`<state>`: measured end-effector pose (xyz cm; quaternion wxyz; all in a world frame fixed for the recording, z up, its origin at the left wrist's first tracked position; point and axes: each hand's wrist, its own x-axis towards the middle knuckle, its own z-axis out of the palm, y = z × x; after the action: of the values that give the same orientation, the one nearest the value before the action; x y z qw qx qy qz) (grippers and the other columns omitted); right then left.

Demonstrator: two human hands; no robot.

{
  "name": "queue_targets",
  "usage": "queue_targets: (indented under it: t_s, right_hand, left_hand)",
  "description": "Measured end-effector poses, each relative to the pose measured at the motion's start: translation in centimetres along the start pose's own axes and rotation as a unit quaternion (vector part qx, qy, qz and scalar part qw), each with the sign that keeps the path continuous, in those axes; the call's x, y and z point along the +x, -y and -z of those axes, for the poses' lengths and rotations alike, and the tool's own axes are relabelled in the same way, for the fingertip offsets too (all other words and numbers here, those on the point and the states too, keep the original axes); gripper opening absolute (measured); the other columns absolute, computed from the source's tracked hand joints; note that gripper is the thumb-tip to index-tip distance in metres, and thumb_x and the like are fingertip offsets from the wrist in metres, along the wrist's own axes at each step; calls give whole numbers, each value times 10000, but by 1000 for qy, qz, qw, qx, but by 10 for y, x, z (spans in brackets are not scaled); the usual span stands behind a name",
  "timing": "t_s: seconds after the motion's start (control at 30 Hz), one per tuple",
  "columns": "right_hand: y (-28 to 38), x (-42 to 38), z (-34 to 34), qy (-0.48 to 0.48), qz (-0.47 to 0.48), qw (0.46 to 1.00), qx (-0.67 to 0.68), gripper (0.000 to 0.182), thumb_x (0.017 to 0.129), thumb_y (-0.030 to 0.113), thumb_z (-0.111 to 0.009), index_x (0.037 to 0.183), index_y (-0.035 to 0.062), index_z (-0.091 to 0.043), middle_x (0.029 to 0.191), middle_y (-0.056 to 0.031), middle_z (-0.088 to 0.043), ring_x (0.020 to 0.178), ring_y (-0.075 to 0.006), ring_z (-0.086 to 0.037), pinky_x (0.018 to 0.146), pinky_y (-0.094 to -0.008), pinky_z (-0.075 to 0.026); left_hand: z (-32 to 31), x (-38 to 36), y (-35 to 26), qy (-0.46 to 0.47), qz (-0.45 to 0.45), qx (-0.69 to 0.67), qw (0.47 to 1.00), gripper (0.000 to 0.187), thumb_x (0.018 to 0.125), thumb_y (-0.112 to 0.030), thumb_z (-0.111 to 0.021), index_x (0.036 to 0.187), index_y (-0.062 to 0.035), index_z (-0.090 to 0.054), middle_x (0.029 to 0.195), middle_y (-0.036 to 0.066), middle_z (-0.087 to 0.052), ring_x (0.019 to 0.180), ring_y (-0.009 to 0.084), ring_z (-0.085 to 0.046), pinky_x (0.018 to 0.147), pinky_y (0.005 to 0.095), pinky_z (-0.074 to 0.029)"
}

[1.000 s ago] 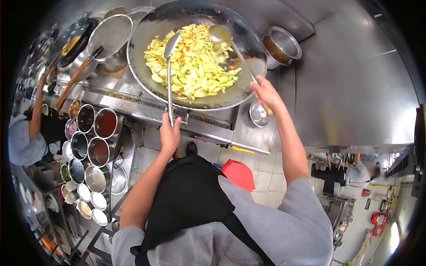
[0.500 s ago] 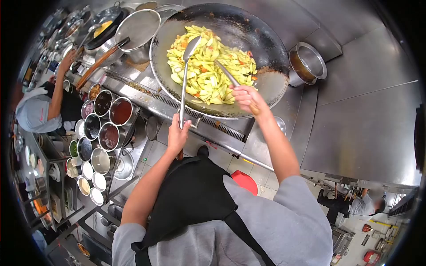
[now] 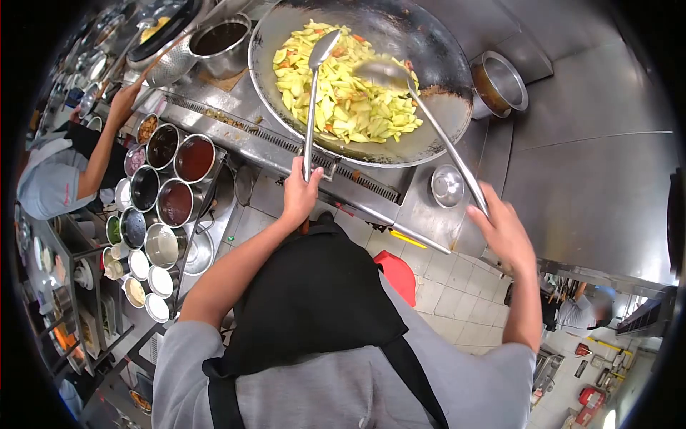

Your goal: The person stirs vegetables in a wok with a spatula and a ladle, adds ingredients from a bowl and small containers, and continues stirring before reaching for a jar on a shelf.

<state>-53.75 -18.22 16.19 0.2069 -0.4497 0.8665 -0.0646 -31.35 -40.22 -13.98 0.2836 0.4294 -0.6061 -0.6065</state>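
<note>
Yellow vegetable pieces (image 3: 350,107) lie heaped in the big wok (image 3: 443,64), and the ladle (image 3: 443,140), whose bowl was hidden in them half a second ago, now shows its blurry bowl over the heap. The right hand (image 3: 506,234) was over the wok then, but now it is back outside the rim, low and to the right, its fingers wrapped round the ladle's handle. The left hand (image 3: 301,193) still grips the long spoon (image 3: 311,107) in front of the wok, with that arm slanting up and inward.
</note>
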Motion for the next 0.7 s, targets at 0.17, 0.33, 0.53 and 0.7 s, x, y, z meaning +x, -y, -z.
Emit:
queue_targets:
  t_s: [0.17, 0.33, 0.53, 0.7]
  right_hand:
    - [15, -19, -57, 104, -78, 979, -156, 388, 1029, 280, -529, 1322, 31, -478, 941, -314, -671, 898, -507, -655, 806, -566, -507]
    - [4, 115, -155, -23, -50, 993, -105, 304, 1023, 261, -512, 1201, 14, -520, 912, -328, -675, 896, -510, -660, 806, -581, -524]
    - [32, 21, -57, 40, -79, 996, -2, 374, 1022, 285, -549, 1284, 19, -529, 974, -284, -690, 953, -483, -659, 823, -551, -493]
    - [51, 23, -106, 76, -37, 996, 17, 342, 1035, 290, -520, 1238, 14, -517, 958, -296, -684, 948, -492, -652, 822, -564, -488]
  left_hand:
    - [-4, 4, 15, -17, -8, 13, 1000, 278, 980, -235, -669, 1084, -39, -502, 757, 156, -630, 676, 335, -634, 671, 432, -506]
    - [1, 2, 16, 4, -42, 5, 999, 297, 981, -255, -675, 1072, -37, -494, 775, 165, -630, 699, 349, -638, 673, 446, -502]
    - [3, 5, 12, 11, -22, -4, 1000, 299, 976, -244, -686, 1069, -39, -489, 765, 168, -618, 682, 352, -620, 663, 446, -497]
    - [2, 3, 8, -5, -27, 9, 1000, 274, 984, -228, -674, 1061, -40, -489, 783, 160, -624, 692, 335, -636, 662, 438, -499]
